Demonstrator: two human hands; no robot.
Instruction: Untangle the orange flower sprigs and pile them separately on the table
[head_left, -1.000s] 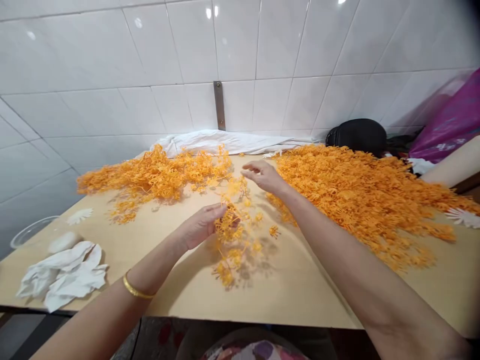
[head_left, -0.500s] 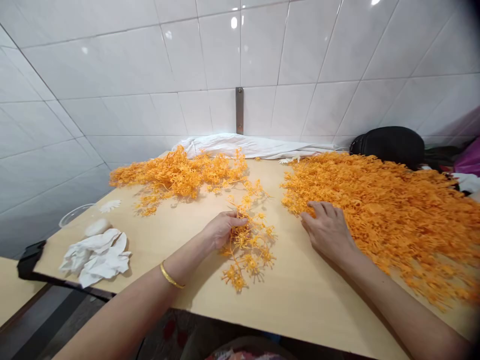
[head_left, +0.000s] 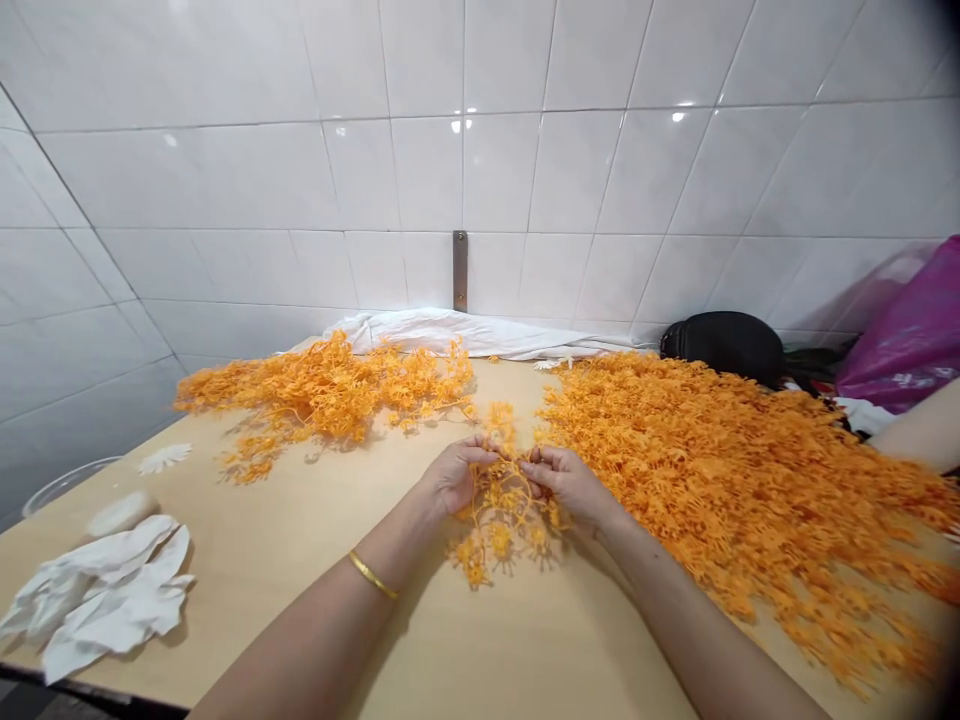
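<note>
Meeting the left hand (head_left: 454,478) at frame centre, the right hand (head_left: 574,490) has left the orange pile (head_left: 712,465); both pinch the orange sprig (head_left: 500,541) (thin-stemmed, many-flowered) over the desk (head_left: 480,655), making its handling two-handed.

open tabletop (head_left: 502,645) front centre — larger orange heap (head_left: 720,470) blocking right, smaller heap (head_left: 322,385) back left

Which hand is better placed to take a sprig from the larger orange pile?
Probably the right hand: it is nearer the larger pile; the left hand is farther off, beyond the orange sprigs.
</note>
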